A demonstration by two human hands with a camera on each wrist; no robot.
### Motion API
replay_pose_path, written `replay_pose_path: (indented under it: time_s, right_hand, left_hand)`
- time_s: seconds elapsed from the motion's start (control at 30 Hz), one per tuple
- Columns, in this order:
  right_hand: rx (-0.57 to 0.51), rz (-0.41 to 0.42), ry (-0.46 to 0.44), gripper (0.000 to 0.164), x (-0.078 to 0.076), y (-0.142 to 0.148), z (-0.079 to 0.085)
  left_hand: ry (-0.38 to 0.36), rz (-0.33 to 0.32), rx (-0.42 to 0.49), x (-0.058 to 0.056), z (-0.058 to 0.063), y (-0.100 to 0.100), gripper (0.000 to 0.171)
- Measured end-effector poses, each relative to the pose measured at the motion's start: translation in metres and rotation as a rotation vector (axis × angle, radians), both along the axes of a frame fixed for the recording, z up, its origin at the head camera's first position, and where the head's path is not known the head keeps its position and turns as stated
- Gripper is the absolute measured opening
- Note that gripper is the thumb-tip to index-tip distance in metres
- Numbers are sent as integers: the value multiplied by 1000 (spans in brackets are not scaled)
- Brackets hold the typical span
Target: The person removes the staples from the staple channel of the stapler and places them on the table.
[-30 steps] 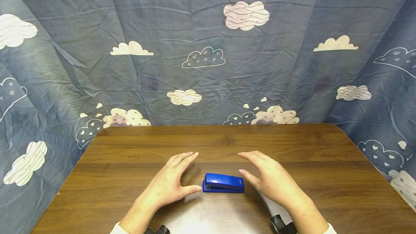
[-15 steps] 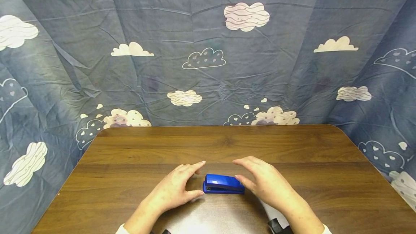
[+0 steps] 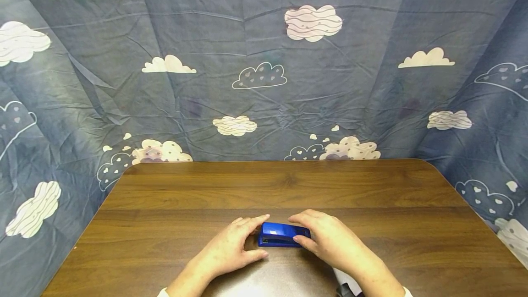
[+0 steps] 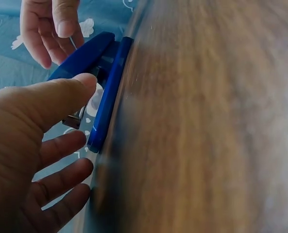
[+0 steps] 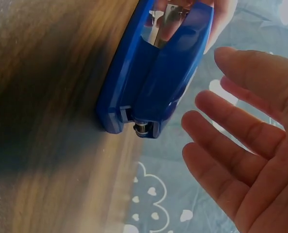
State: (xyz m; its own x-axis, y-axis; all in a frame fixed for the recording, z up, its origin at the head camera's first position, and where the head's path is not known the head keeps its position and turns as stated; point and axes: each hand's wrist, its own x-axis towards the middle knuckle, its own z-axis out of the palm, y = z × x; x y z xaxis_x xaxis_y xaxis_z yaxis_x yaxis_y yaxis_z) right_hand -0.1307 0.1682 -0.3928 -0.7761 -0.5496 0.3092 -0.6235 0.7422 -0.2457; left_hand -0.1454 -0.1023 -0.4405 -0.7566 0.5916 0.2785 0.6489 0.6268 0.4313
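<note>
A blue stapler [image 3: 282, 232] lies lengthwise left to right on the wooden table, its upper arm raised at the left end over the base. My left hand [image 3: 232, 247] curves about that left end with thumb and fingers apart. Its thumb [image 4: 88, 82] overlaps the stapler in the left wrist view. At the opposite end my right hand [image 3: 332, 242] arches over the stapler, thumb in front and fingers behind. In the right wrist view, a gap shows between the right fingers [image 5: 221, 170] and the stapler's hinge end [image 5: 141, 127].
The brown wooden table [image 3: 173, 187] has rounded far corners. Behind and beside it hangs a blue-grey cloth [image 3: 350, 95] printed with clouds. A black strap piece [image 3: 345, 290] shows below my right wrist.
Both hands have moved inward and slightly toward the near edge, closing in on the stapler's two ends. The stapler stays in place on the table.
</note>
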Motion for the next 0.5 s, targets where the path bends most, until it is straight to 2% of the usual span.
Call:
replay_pose_path:
  time_s: [0.23,0.5]
  right_hand:
    - [-5,60,-5,31,0,-2,-3]
    - [5,57,37,32,1,-6,-8]
  left_hand:
    - [-32,34,39,1,-4,3,79]
    - [-39,62,118,0,-13,7,73]
